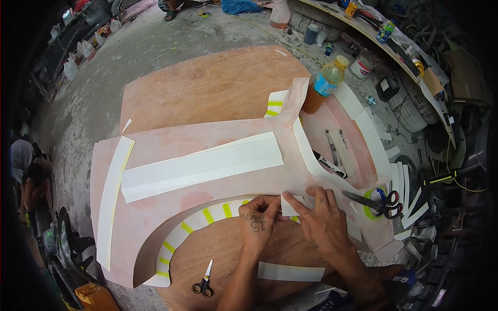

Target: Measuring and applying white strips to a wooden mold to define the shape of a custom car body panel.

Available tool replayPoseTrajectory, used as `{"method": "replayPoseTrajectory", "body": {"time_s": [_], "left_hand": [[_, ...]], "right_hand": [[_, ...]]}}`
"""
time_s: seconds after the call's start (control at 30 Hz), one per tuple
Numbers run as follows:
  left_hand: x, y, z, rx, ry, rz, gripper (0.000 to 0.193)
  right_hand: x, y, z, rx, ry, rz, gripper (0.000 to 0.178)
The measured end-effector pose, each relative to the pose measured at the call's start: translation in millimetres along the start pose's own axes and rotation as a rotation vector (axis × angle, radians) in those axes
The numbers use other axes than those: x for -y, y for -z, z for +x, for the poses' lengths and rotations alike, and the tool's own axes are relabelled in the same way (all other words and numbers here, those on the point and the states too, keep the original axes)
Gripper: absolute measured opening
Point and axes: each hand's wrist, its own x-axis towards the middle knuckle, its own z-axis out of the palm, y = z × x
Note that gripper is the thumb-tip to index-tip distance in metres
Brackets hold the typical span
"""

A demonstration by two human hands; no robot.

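A pale pink moulded panel [171, 155], shaped like a car fender with a curved wheel arch, lies before me. White card strip [181, 236] lines the arch edge, crossed by several yellow-green tape pieces. My left hand [257, 223] is closed at the arch's top, thumb and finger pinching a small white card piece [290, 206]. Against that piece rests my right hand [324, 217], fingers stretched and apart; its thumb is mostly hidden. Right of this hand, a roll of yellow-green tape [374, 201] sits on the panel with black-and-red scissors [386, 203] across it.
Long white strips [202, 166] lie on the panel. A bottle of brown liquid [326, 83] and a black marker [330, 164] rest in its hollow. Small scissors [204, 282] and a white strip [290, 271] lie on the plywood board [207, 83]. Clutter lines the right side.
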Motion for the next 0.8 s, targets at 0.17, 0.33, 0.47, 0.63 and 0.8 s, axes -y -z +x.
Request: {"method": "replayPoseTrajectory", "body": {"time_s": [0.17, 0.33, 0.47, 0.63, 0.8], "left_hand": [[-8.2, -0.3, -0.3, -0.019, 0.032, -0.007, 0.025], [-10.9, -0.9, -1.5, -0.009, 0.028, -0.001, 0.024], [-8.9, 1.0, -1.4, -0.021, 0.026, -0.03, 0.025], [-5.3, 4.2, 1.5, 0.003, 0.017, -0.019, 0.022], [1.2, 12.6, 1.3, 0.106, -0.079, 0.049, 0.026]], "right_hand": [[1.6, 0.0, 2.0, 0.034, -0.006, -0.017, 0.055], [1.0, 1.5, -0.6, 0.028, -0.001, 0.002, 0.056], [1.3, 2.8, 1.3, 0.036, 0.009, -0.013, 0.057], [1.4, 1.9, -0.2, 0.044, 0.019, -0.012, 0.058], [-6.9, 3.4, -6.2, -0.038, 0.106, 0.111, 0.061]]}}
